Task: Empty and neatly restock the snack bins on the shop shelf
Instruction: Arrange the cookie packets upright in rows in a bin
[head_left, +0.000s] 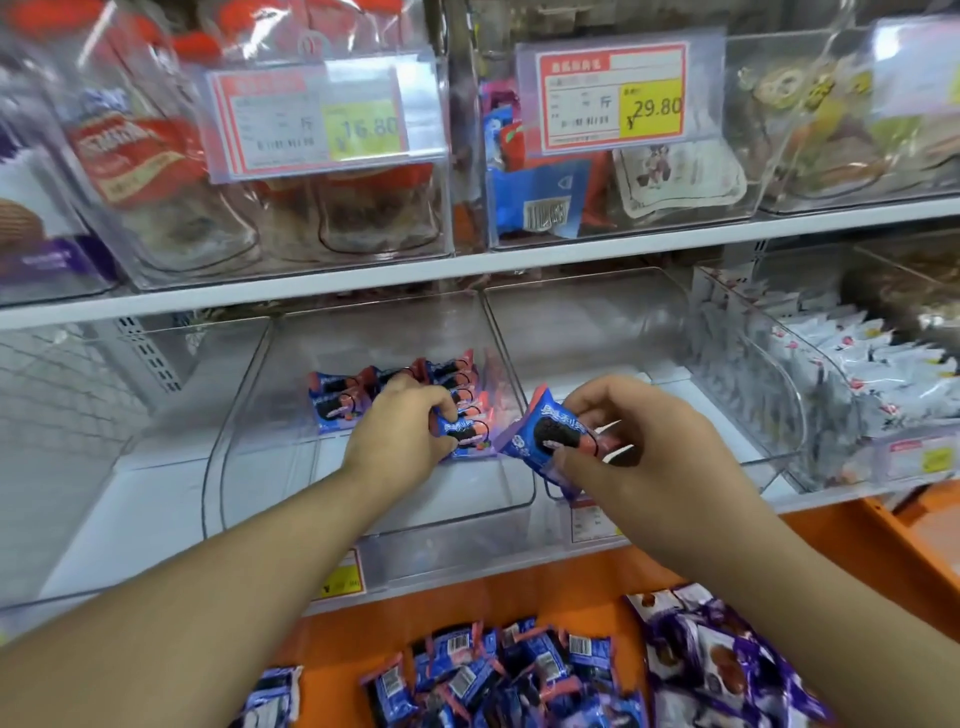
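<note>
A clear plastic bin (363, 519) stands on the middle shelf with several blue-and-pink cookie packets (337, 397) lined up inside it. My left hand (400, 436) is inside this bin and pinches one packet (465, 434) at the front of the row. My right hand (639, 447) hovers over the wall between this bin and the clear bin (649, 332) to its right, gripping a few more blue cookie packets (545, 436). A heap of the same blue packets (493, 675) lies on the orange surface (519, 587) below the shelf.
Purple packets (727, 660) lie beside the blue heap. At the right stands a bin of white packets (857, 358). The upper shelf (467, 270) carries bins with red, blue and mixed snacks and price tags (613, 93). A bare white shelf area lies at the left.
</note>
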